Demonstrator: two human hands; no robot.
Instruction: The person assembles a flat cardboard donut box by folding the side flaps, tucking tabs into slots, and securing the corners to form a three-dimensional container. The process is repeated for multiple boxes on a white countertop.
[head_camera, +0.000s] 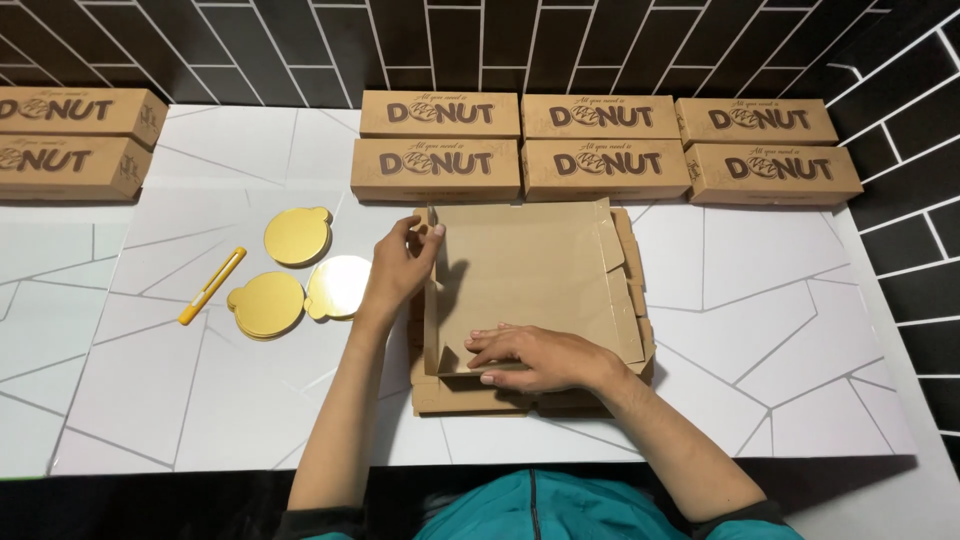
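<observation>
A flat brown cardboard box blank (530, 275) is kept atop a stack of like blanks at table centre; its left flap is pinched upright by the left hand (402, 268), its near edge pressed flat under the open-palmed right hand (535, 357)

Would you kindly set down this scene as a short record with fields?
Left hand: left hand pinches the raised left flap of the flat cardboard box
Right hand: right hand presses flat on the box's near edge
Under it: stack of flat boxes
Left of box: gold discs, yellow pen
Behind: folded brown boxes along the wall
Surface: white table
</observation>
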